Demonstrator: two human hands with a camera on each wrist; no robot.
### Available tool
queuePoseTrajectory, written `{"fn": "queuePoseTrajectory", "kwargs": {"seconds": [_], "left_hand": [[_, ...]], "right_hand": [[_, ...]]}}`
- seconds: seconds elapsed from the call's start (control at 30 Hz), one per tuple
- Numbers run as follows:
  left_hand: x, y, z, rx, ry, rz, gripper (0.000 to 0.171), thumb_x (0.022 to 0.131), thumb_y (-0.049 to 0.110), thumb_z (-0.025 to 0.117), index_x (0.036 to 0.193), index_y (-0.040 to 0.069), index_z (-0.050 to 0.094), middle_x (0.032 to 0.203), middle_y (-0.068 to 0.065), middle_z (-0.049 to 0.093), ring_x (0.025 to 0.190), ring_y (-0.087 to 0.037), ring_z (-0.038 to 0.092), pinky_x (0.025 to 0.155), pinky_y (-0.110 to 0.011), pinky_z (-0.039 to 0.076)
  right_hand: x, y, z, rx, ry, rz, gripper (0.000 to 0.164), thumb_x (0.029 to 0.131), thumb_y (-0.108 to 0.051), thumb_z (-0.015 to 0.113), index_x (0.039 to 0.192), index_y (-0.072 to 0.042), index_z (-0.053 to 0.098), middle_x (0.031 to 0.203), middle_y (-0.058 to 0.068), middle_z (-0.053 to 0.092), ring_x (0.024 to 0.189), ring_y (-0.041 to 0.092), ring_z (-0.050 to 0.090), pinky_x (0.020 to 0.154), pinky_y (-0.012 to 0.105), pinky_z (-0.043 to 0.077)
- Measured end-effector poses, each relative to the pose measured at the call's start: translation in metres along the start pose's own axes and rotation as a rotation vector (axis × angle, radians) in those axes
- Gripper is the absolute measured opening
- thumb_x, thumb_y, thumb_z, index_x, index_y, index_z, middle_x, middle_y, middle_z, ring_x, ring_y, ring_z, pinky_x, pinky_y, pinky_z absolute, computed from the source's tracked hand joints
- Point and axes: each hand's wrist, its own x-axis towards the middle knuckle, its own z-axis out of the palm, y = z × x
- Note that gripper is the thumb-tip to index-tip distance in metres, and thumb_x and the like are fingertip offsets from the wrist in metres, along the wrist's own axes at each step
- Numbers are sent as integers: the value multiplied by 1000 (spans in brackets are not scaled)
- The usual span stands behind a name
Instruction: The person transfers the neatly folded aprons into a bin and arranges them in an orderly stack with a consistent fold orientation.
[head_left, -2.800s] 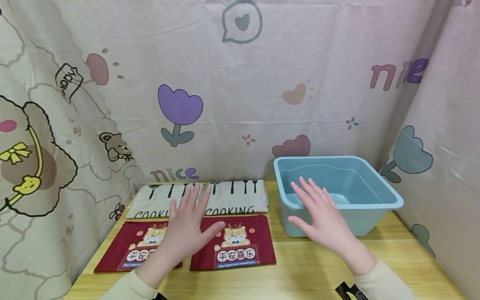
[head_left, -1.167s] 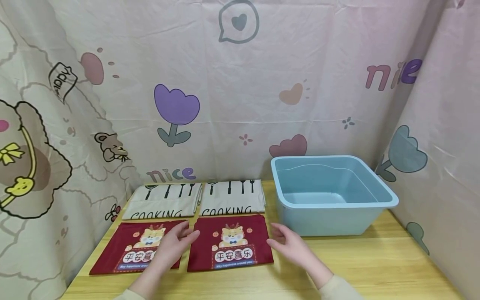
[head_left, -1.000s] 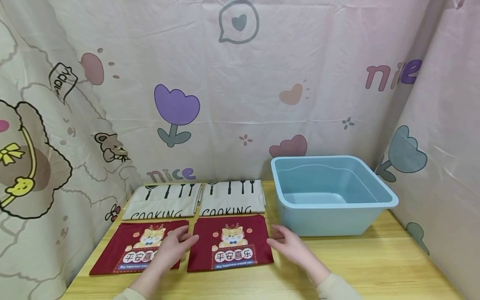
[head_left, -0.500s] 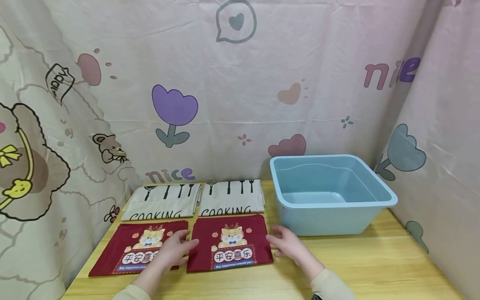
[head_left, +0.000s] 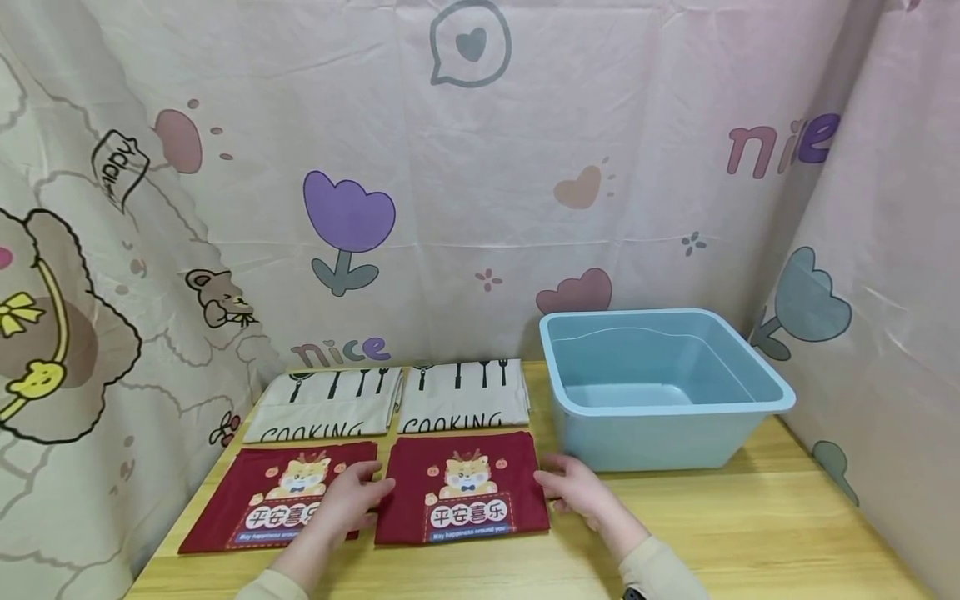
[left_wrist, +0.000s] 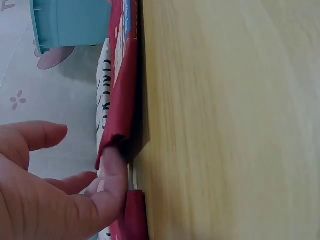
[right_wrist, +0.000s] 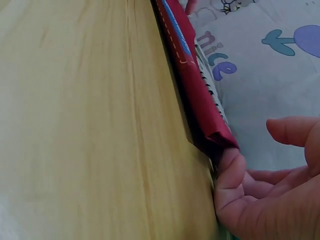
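Observation:
On the wooden table, a folded dark-red cloth (head_left: pixel 408 504) with a cartoon animal print lies between my hands. My left hand (head_left: pixel 348 500) is at its left edge, and my right hand (head_left: pixel 581 492) at its right. In the left wrist view, bent fingers (left_wrist: pixel 112 172) reach under the cloth's edge while the thumb stays apart from it. The right wrist view has fingers (right_wrist: pixel 232 172) tucked under the opposite edge, thumb likewise clear. Both cloth edges are a little raised, with shadow beneath; the fingertips are hidden. A matching red cloth (head_left: pixel 217 508) lies left, partly covered by my left hand.
Behind the red cloths lie two folded white cloths with COOKING lettering, one on the left (head_left: pixel 322 408) and one on the right (head_left: pixel 465 400). A light-blue plastic tub (head_left: pixel 645 437) stands at the right, close behind my right hand. Printed curtains (head_left: pixel 465 192) enclose the table's back and sides.
Both hands have come down from raised and spread, above the cloths and tub, to the middle red cloth's sides. Since half a second ago, that cloth has shifted slightly right.

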Motion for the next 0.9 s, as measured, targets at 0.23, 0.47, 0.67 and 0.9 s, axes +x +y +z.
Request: {"fn": "queuePoseTrajectory", "kwargs": {"seconds": [0.23,0.47,0.67,0.9], "left_hand": [[3,-2,5,-44,30,5,49,95,4,60,134,-20,43,127,-36,51,96,-33,66,77,-44,58],[2,-6,8,-70,58,46,44,92,-4,59,132,-17,49,106,-22,64,85,-27,67,72,-44,59],[-1,-8,3,-172,60,13,43,92,-5,57,135,-11,50,102,-18,62,80,-25,67,67,-46,59],[-6,-10,-15,-273,44,-5,47,93,-4,57,139,-10,47,106,-14,63,82,-25,67,68,-44,59]], "right_hand": [[3,4,2,8,-21,-44,56,97,-6,57,134,27,33,105,23,66,83,21,65,61,27,52],[7,4,5,120,-37,-50,52,97,1,54,139,22,32,113,22,60,92,26,66,75,45,58],[9,4,10,192,-16,-41,51,94,6,55,139,17,35,102,15,58,82,21,64,72,47,59],[11,-3,16,243,-10,-51,49,94,6,55,140,12,40,98,11,60,84,21,65,75,48,59]]}}
